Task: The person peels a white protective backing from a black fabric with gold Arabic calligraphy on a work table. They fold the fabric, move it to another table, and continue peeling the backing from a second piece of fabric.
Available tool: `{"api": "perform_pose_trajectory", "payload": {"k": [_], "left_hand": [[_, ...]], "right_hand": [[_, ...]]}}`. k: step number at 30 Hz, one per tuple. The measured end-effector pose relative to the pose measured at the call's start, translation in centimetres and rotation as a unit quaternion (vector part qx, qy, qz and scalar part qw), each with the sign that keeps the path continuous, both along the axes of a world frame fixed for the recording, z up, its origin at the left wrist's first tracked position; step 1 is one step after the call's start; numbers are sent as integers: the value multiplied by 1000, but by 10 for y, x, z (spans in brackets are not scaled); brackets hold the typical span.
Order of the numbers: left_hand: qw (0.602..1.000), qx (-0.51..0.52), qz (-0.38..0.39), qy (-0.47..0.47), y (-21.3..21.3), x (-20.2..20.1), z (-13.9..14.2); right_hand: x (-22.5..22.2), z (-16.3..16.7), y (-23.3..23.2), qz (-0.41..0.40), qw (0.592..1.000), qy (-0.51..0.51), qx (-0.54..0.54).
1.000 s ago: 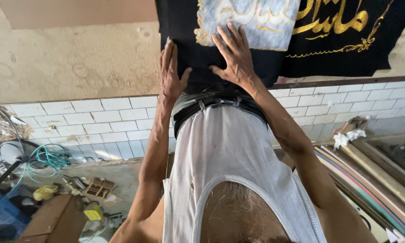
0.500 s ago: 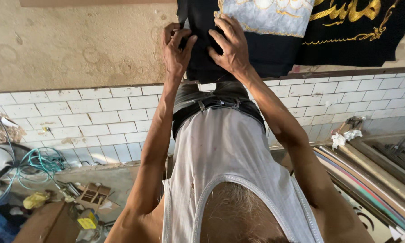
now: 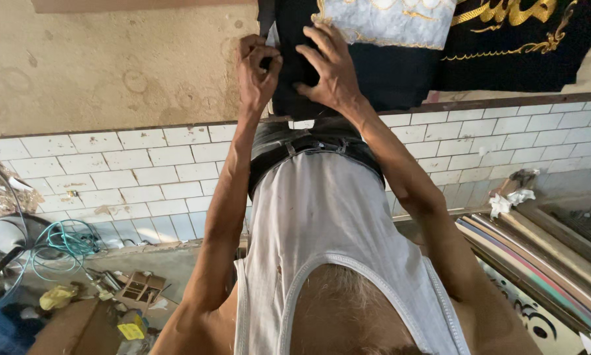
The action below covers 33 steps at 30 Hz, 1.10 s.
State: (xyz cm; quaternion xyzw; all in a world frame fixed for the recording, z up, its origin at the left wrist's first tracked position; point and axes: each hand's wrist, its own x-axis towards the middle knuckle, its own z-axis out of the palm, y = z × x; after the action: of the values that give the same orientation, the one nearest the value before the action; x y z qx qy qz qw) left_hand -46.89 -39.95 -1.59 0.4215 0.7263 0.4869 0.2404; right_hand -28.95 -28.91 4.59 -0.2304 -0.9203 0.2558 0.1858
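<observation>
- Black cloth (image 3: 348, 79): dark embroidered panel with gold and pale work, hanging against the plastered wall (image 3: 111, 66) above white tiles (image 3: 144, 171).
- Left hand (image 3: 257, 69): earlier flat, now clenched, pinching the cloth's left edge.
- Right hand (image 3: 331, 69): fingers now curled, gripping the cloth alongside; smoothing has given way to gripping.

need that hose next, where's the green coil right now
In the head view the green coiled hose lies at the far left on the cluttered floor, below the white tiled wall.
</observation>
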Motion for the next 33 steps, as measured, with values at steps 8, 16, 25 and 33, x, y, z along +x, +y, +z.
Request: {"api": "perform_pose_trajectory", "payload": {"k": [8,16,25,33], "left_hand": [[992,12,-45,-114,13,3,49],[998,-54,-13,0,49,11,58],[994,-63,44,77,42,5,18],[987,-2,62,-147,22,-8,-14]], "right_hand": [[0,-6,1,-97,991,87,-35],[77,-36,53,-316,807,266,-421],[411,39,126,-515,522,592,-333],[420,57,131,-642,671,369,-35]]}}
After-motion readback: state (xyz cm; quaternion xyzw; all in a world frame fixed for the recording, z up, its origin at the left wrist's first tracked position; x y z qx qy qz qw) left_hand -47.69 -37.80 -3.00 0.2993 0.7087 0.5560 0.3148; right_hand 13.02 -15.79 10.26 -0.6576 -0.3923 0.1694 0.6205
